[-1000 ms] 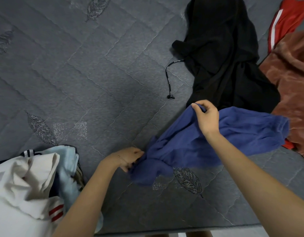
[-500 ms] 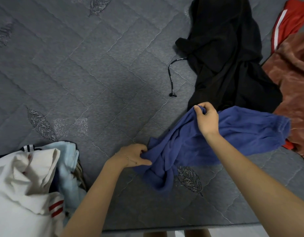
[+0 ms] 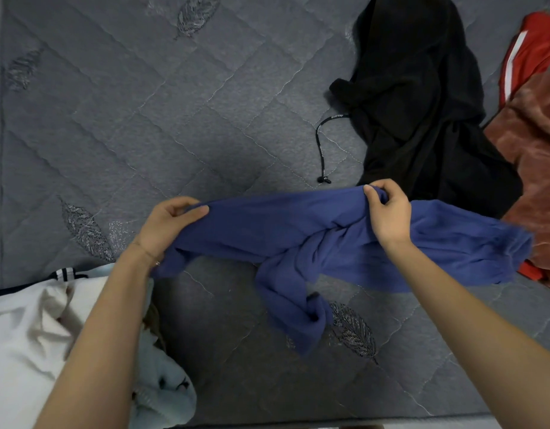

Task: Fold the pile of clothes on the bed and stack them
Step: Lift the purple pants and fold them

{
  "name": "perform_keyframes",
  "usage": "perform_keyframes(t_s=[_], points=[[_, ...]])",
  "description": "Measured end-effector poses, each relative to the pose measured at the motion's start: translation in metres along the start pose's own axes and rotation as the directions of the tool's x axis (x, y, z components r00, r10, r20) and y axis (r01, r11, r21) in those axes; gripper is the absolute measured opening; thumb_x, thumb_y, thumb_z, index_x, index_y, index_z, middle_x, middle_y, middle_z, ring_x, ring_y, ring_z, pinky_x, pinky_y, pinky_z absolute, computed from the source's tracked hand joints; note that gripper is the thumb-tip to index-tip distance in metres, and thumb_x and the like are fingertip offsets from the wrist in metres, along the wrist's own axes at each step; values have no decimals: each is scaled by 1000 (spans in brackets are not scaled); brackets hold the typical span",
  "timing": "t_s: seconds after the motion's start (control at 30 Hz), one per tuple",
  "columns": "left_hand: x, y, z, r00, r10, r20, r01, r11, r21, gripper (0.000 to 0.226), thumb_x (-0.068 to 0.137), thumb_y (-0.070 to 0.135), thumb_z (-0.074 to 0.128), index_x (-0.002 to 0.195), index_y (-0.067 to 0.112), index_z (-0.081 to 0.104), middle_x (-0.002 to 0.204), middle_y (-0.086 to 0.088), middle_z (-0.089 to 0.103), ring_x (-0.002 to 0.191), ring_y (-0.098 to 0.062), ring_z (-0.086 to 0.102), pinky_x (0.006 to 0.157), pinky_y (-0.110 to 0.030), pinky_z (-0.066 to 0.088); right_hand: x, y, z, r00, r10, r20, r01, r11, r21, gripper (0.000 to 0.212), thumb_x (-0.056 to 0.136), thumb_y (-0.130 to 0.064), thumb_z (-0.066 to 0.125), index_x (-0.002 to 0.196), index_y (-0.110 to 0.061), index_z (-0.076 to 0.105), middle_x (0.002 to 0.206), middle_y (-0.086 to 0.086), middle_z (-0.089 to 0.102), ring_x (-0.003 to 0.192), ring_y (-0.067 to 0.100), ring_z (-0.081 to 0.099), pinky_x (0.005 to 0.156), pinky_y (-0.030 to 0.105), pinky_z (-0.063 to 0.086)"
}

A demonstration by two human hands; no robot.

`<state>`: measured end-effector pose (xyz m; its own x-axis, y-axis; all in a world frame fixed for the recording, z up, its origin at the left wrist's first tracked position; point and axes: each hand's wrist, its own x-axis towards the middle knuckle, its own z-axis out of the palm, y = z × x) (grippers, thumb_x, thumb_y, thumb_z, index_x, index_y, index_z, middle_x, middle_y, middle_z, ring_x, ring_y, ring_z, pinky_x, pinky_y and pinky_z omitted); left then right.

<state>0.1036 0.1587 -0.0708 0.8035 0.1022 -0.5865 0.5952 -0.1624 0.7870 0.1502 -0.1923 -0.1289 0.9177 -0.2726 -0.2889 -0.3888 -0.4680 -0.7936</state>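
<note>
Grip: our left hand (image 3: 171, 224) and right hand (image 3: 388, 212) both pinch the blue garment (image 3: 283, 230), stretched between | above bed (image 3: 143, 134) | black garment (image 3: 422, 88) beyond it

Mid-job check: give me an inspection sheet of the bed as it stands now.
Surface: grey quilted mattress.
Job's things: blue garment held stretched, middle twisted; black garment, red garment and rust fuzzy garment unfolded at right; white garment and light blue garment lie lower left.
Clutter: nothing seen.
Grippers: left hand and right hand each grip the blue garment's upper edge.
Cables: nothing seen; a black drawstring trails from the black garment.
Surroundings: only the mattress edge shows.
</note>
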Motion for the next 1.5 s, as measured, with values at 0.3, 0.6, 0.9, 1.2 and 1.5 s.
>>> perform_keyframes(t_s=[0.3, 0.6, 0.9, 1.2, 1.5], points=[[38, -37, -45, 876, 398, -271, -46, 629, 776, 20, 83, -7, 53, 94, -1, 68, 92, -22, 60, 92, -38, 55, 85, -38, 39, 19, -16, 27, 999, -36, -1, 36, 999, -40, 9, 96, -14, 53, 90, -11, 59, 86, -2, 60, 79, 7, 51, 66, 3, 36], [39, -81, -46, 894, 116, -432, 243, 684, 688, 45, 86, 21, 68, 123, -1, 55, 126, -28, 47, 116, -45, 43, 100, -47, 32, 29, -8, 32, 987, 152, 47, -140, 969, -202, 22, 94, -22, 59, 113, -11, 58, 98, -1, 58, 91, 13, 53, 82, 26, 42], [43, -58, -36, 757, 254, -603, 11, 917, 400, 8, 97, 7, 42, 99, 2, 48, 76, -5, 53, 64, -11, 49, 61, -29, 29, 26, -25, 40, 997, 23, -78, -25, 999, -28, 13, 96, -20, 52, 86, -13, 56, 73, -13, 53, 67, -2, 49, 65, 11, 37], [47, -75, -46, 633, 178, -754, 120, 939, 322, 33, 89, 11, 58, 121, 5, 53, 116, -22, 55, 102, -35, 54, 91, -43, 43, 29, -13, 41, 1000, 3, 4, -3, 991, -137, 25, 95, -20, 56, 117, -7, 58, 113, 6, 59, 106, 19, 52, 87, 18, 37], [-20, -86, 89, 901, 398, -175, -263, 819, 510, 20, 91, 30, 52, 98, 13, 61, 95, 1, 59, 85, -17, 56, 77, -33, 47, -12, 17, 36, 841, -468, 271, 538, 777, -328, 40, 78, 4, 51, 114, -7, 65, 121, 11, 59, 120, 27, 48, 107, 42, 36]])
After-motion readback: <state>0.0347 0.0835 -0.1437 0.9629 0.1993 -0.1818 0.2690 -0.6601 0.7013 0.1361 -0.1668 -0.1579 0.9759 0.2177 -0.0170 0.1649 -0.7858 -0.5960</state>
